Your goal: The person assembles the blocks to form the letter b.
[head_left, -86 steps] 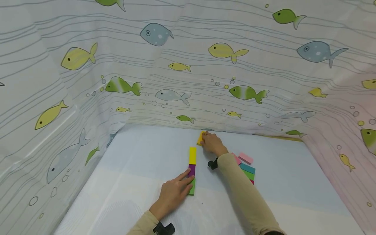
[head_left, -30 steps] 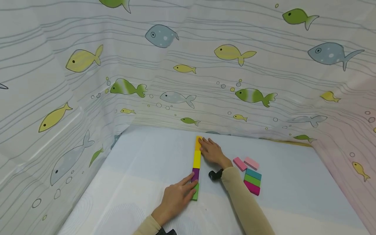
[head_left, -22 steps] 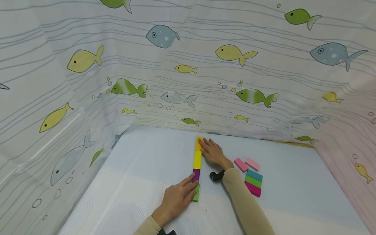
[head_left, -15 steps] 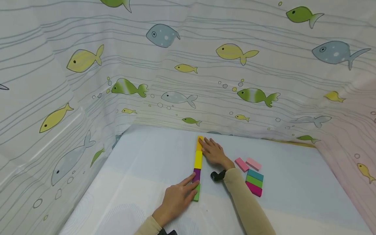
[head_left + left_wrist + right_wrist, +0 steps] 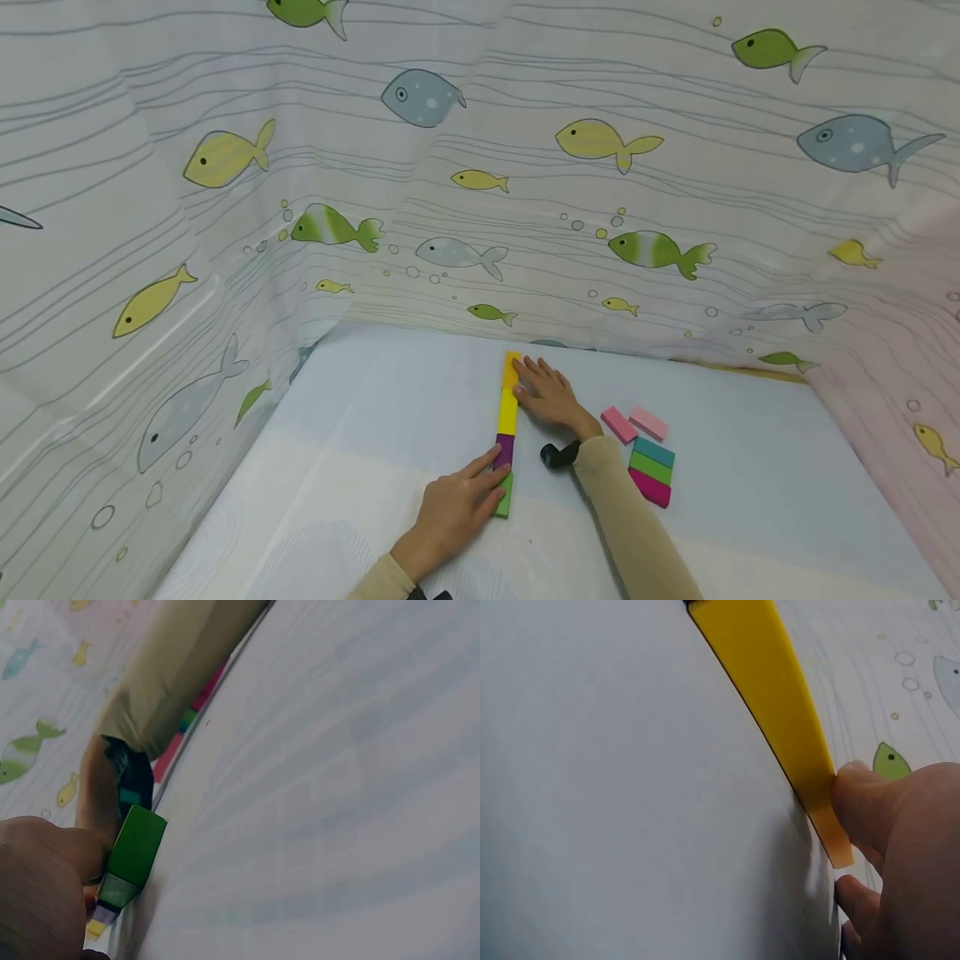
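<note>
A straight row of flat toy blocks runs away from me: a green block [image 5: 504,498] nearest, then a purple block [image 5: 504,452], a yellow block [image 5: 507,412] and an orange block [image 5: 512,369] at the far end. My left hand [image 5: 452,515] rests on the near end, its extended fingers on the purple and green blocks. At the far end, my right hand [image 5: 550,396] lies along the right side with fingers spread, a fingertip at the orange block. The right wrist view shows the thumb [image 5: 862,796] against the side of the row.
Right of my right forearm lie two pink blocks [image 5: 648,422] [image 5: 618,425], and a teal block [image 5: 654,452], a green block [image 5: 650,469] and a magenta block [image 5: 651,489] set side by side. A fish-patterned curtain [image 5: 525,208] encloses the pale table [image 5: 750,475].
My right hand has brought the orange block from behind the row into line against the yellow block, and its fingers have spread from their grip. The left hand has stayed put.
</note>
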Demonstrator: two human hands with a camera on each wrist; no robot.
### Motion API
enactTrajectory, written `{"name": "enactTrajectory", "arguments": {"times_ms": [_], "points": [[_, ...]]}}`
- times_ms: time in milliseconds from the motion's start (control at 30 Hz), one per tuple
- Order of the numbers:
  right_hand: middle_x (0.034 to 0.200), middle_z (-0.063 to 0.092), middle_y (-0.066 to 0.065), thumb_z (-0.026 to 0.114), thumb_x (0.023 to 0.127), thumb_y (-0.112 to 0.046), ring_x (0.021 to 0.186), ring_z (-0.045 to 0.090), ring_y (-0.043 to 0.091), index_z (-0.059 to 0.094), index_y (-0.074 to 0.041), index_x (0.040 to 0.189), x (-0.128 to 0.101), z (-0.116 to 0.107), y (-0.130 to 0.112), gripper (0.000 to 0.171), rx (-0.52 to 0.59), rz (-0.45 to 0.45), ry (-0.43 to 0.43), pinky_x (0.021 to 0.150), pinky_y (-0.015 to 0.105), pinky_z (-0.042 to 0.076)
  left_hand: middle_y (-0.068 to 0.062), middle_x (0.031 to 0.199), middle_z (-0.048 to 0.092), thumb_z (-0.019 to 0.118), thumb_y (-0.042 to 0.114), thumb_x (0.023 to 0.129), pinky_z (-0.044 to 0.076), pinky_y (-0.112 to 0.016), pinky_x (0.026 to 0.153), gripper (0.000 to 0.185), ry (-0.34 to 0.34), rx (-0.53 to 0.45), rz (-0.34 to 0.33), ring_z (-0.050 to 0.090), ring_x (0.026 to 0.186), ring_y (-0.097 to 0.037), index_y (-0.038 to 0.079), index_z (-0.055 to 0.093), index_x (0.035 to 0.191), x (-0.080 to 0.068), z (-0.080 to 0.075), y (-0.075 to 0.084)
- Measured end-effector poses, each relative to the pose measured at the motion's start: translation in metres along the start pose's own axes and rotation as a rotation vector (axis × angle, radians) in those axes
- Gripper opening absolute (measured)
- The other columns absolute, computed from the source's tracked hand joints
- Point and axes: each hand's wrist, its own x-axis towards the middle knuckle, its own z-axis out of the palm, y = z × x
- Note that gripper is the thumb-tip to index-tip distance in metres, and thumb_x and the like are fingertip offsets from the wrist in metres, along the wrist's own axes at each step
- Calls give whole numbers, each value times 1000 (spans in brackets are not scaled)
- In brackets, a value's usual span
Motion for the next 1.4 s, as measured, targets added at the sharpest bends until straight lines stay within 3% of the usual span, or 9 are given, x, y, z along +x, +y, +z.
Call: {"name": "enactTrajectory", "arguments": {"times_ms": [200, 433, 900, 1400], "points": [[165, 19, 5, 42, 103, -49, 153, 7, 31, 27, -24, 157, -2, 1, 0, 62, -8, 12, 3, 118, 59, 2, 2, 142, 58, 68, 34, 93, 48, -26, 53, 33, 10, 24, 16, 73, 88, -20, 24, 71, 124, 0, 2, -1], [165, 20, 7, 42, 103, -48, 152, 8, 33, 28, -22, 157, 0, 2, 0, 62, -29, 5, 12, 117, 61, 4, 2, 143, 56, 67, 34, 94, 54, -31, 63, 33, -14, 9, 2, 70, 102, -18, 24, 70, 125, 0, 2, -1], [165, 18, 6, 43, 103, -48, 153, 6, 32, 27, -24, 157, -1, 0, -4, 62, -22, 18, 1, 117, 61, 3, 1, 140, 59, 68, 33, 92, 47, -24, 52, 33, 13, 37, 23, 73, 84, -21, 24, 71, 124, 0, 3, -1], [165, 17, 4, 42, 102, -51, 153, 5, 30, 25, -28, 157, -2, 1, -3, 62, -25, 30, -4, 118, 59, 2, 0, 138, 61, 69, 31, 92, 50, -25, 54, 31, 29, 28, 48, 72, 75, -19, 22, 72, 122, -1, 2, -1]]}}
